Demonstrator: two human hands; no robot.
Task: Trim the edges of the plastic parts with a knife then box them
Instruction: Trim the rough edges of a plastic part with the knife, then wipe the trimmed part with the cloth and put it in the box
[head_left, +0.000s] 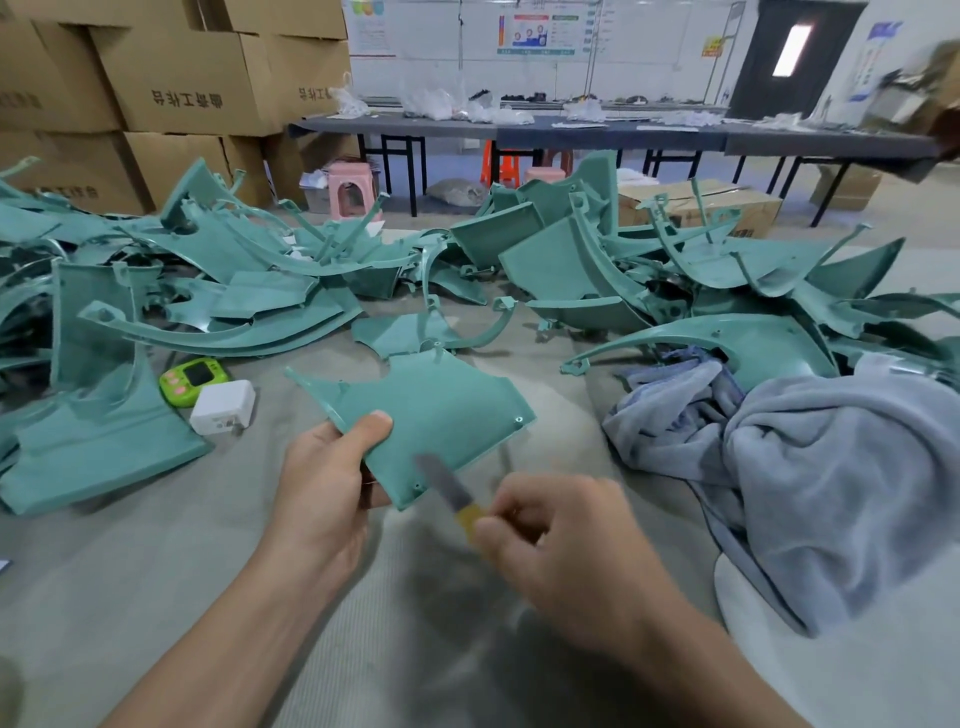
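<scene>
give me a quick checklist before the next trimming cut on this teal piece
1. Part held: left hand grips the teal part at its near left edge, thumb on top. Ok.
2. Knife held: right hand pinches the knife by its yellow handle. Ok.
3. Blade on the edge: it overlaps the part's near corner, but is blurred. Cannot tell.
4. Left thumb away from the blade: it sits apart, to the left. Ok.
5. Box ready: an open cardboard box sits beyond the pile; whether it is for the trimmed parts, cannot tell.
</scene>
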